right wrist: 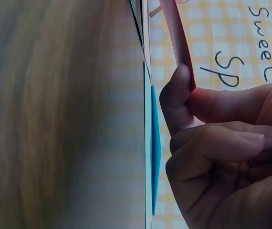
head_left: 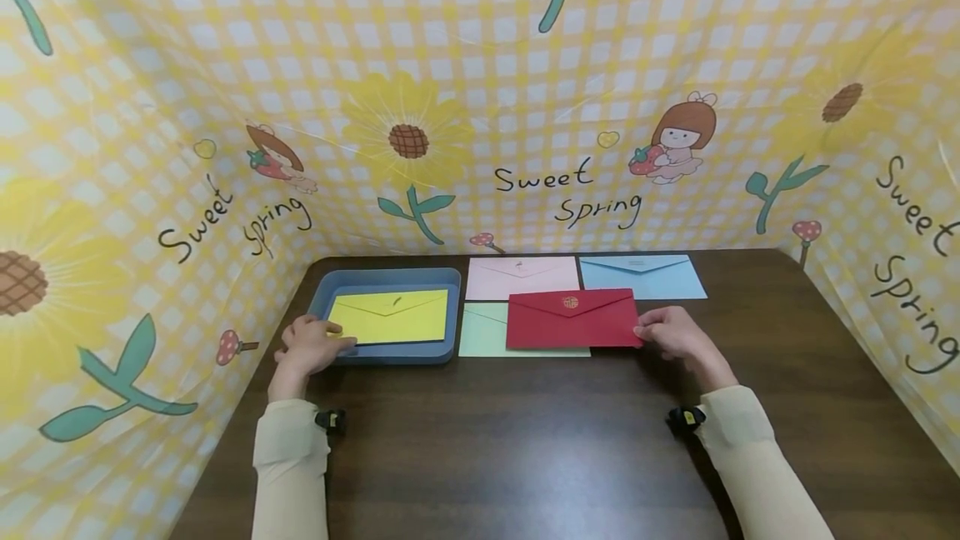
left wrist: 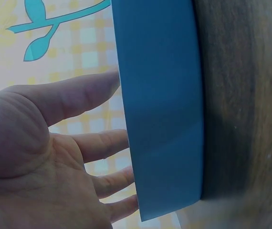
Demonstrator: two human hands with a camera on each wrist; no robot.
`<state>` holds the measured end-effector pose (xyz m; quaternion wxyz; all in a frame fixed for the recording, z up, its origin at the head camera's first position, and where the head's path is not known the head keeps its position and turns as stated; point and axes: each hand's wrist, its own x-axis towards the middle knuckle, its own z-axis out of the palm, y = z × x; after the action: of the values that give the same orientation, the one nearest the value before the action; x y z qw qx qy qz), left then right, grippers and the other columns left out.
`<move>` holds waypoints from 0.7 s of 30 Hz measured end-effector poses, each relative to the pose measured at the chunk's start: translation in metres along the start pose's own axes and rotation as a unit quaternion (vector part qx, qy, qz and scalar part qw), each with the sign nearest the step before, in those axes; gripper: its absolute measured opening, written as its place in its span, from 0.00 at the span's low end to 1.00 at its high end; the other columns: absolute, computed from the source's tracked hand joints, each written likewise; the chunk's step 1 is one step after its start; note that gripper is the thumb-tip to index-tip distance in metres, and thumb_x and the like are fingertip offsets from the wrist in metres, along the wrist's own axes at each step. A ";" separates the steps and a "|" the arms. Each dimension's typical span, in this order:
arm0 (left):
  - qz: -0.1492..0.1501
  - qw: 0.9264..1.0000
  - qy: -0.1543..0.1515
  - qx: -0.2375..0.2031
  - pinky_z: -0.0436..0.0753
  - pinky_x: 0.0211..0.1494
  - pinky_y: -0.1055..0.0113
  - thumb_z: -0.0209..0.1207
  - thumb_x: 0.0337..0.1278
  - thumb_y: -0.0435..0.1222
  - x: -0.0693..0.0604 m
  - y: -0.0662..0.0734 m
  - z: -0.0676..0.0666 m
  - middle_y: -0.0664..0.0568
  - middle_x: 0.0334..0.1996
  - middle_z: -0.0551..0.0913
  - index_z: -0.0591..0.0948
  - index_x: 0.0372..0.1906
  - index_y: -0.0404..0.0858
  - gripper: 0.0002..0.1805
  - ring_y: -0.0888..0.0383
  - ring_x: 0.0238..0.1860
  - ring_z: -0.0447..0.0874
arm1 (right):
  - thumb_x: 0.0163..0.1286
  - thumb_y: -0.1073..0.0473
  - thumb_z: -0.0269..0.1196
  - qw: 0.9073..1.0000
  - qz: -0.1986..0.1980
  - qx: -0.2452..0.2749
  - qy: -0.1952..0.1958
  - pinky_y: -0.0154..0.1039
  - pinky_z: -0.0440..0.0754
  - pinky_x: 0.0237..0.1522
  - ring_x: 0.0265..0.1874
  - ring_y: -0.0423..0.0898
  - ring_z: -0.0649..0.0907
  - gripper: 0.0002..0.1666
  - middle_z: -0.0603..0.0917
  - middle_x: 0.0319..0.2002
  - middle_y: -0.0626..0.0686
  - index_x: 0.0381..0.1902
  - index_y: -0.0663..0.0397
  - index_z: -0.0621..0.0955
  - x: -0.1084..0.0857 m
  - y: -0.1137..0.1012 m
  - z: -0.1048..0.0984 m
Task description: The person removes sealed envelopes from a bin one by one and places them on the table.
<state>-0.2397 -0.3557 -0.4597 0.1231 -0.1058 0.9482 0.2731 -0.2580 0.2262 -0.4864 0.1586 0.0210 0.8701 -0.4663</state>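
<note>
My right hand [head_left: 675, 334] pinches the right edge of a red envelope [head_left: 570, 320] with a gold emblem, between thumb and fingertip. In the right wrist view the red envelope [right wrist: 180, 38] is raised off the table, seen edge-on. It partly covers a light green envelope [head_left: 480, 332]. My left hand [head_left: 311, 346] is at the left side of a blue tray [head_left: 405, 353], by the lower left corner of a yellow envelope [head_left: 390, 319] lying in it. In the left wrist view its fingers are spread and extended, their tips hidden behind the tray wall [left wrist: 160, 105].
Behind the green envelope lie a pink envelope [head_left: 521, 280] and a light blue envelope [head_left: 648, 280]. All are on a dark wooden table [head_left: 510, 440]. A yellow checked cloth [head_left: 487, 107] hangs along the back and both sides.
</note>
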 end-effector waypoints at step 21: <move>-0.008 1.000 0.000 0.017 0.45 0.66 0.20 0.61 0.74 0.47 -0.003 0.002 -0.003 0.20 0.77 0.42 0.74 0.69 0.25 0.33 0.19 0.74 0.33 | 0.78 0.62 0.59 1.000 -0.007 0.011 -0.010 0.41 0.74 0.27 0.30 0.50 0.73 0.15 0.83 0.35 0.55 0.52 0.72 0.83 -0.012 0.021 -0.025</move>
<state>-0.2380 -0.3550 -0.4551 0.1275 -0.1107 0.9519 0.2556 -0.2495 0.2600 -0.4871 0.1641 0.0121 0.8635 -0.4768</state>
